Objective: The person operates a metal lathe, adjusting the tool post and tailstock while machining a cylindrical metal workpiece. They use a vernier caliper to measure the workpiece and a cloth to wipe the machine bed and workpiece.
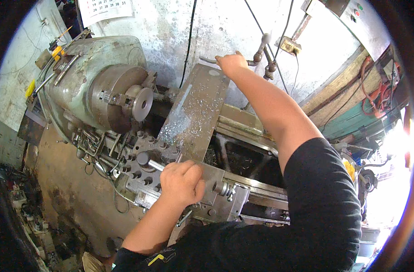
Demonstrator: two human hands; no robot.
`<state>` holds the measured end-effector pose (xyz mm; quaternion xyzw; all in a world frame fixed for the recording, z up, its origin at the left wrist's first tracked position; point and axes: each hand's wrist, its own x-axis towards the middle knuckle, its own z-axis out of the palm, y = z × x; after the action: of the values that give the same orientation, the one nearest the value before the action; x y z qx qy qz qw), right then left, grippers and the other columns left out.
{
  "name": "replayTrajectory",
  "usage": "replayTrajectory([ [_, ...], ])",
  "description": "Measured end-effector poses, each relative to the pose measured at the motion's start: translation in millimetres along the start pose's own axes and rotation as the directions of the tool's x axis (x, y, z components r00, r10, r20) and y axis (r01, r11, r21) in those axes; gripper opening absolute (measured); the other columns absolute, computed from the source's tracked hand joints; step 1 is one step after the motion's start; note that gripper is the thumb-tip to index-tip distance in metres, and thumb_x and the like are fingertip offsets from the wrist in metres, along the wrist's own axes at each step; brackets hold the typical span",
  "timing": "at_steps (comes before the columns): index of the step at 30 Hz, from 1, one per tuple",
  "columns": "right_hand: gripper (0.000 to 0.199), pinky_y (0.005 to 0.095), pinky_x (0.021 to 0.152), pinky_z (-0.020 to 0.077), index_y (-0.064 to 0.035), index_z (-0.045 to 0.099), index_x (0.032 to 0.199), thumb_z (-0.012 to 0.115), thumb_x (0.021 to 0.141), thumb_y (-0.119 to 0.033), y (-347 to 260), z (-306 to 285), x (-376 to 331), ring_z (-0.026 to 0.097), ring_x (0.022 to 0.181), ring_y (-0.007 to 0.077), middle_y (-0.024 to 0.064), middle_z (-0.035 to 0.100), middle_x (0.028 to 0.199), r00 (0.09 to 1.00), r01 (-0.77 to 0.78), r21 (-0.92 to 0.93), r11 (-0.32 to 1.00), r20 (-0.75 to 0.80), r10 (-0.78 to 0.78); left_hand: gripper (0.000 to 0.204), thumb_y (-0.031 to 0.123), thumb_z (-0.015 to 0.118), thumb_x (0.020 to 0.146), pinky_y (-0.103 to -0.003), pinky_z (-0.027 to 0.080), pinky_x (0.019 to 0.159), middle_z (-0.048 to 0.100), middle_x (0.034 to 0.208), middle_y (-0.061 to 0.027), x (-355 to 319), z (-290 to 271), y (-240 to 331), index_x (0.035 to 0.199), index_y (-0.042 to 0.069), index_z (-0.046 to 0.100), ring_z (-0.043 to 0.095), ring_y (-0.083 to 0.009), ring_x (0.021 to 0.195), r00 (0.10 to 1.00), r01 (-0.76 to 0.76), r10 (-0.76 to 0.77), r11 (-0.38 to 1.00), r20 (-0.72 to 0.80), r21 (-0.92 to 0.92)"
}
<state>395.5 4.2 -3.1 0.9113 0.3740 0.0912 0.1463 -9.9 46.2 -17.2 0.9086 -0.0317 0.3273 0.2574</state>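
Note:
My left hand (182,181) is closed around a metal lever with a black round knob (143,158), above the lathe's tool post (145,147) with its several square-headed bolts. Stretched out to the far side, my right hand (232,63) is wrapped on a thin bent pipe (208,59) that joins a jointed pipe with fittings (264,52). To the left, the lathe chuck (109,97) grips a round metal workpiece (142,104) with a hole in its middle. Shiny metal chips (177,122) lie on the flat carriage plate (207,109) between my hands.
The green lathe headstock (75,86) fills the left side. Lathe bed rails (261,186) run to the right below my right arm. Several tools (91,140) lie beside the chuck. A wall with hanging cables (188,45) and a control box (365,22) stands behind.

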Motion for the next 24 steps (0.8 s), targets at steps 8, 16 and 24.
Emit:
replayTrajectory([
  [8, 0.027, 0.0439, 0.084, 0.0571, -0.0049, 0.073, 0.111, 0.056, 0.093, -0.013, 17, 21, 25, 0.070, 0.105, 0.0315, 0.0138, 0.072, 0.115, 0.957, -0.283, 0.116, 0.952, 0.093, 0.273, 0.023, 0.015, 0.067, 0.057, -0.038, 0.046, 0.055, 0.062, 0.079, -0.0081, -4, 4, -10, 0.077, 0.010, 0.059, 0.061, -0.0269, 0.060, 0.999, -0.051, 0.051, 0.999, -0.004, -0.001],
  [16, 0.031, 0.0471, 0.085, 0.0557, -0.0031, 0.068, 0.116, 0.049, 0.096, -0.018, 49, 37, 28, 0.070, 0.104, 0.0340, 0.0162, 0.071, 0.112, 0.957, -0.282, 0.100, 0.954, -0.040, 0.287, 0.028, 0.016, 0.070, 0.054, -0.036, 0.045, 0.057, 0.059, 0.077, -0.0051, -3, 0, -8, 0.081, 0.011, 0.062, 0.060, -0.0245, 0.061, 0.997, -0.022, 0.025, 0.999, 0.070, -0.041],
  [24, 0.067, 0.0530, 0.117, 0.0227, -0.0082, 0.049, 0.143, 0.047, 0.097, -0.056, 63, 38, 35, 0.039, 0.139, 0.0386, 0.0162, 0.049, 0.145, 0.950, -0.272, -0.378, 0.885, 0.044, 0.311, 0.028, 0.018, 0.069, 0.055, -0.036, 0.042, 0.054, 0.058, 0.074, -0.0035, -1, -3, -10, 0.081, 0.011, 0.063, 0.058, -0.0227, 0.058, 0.995, -0.038, 0.043, 0.997, 0.087, -0.062],
])
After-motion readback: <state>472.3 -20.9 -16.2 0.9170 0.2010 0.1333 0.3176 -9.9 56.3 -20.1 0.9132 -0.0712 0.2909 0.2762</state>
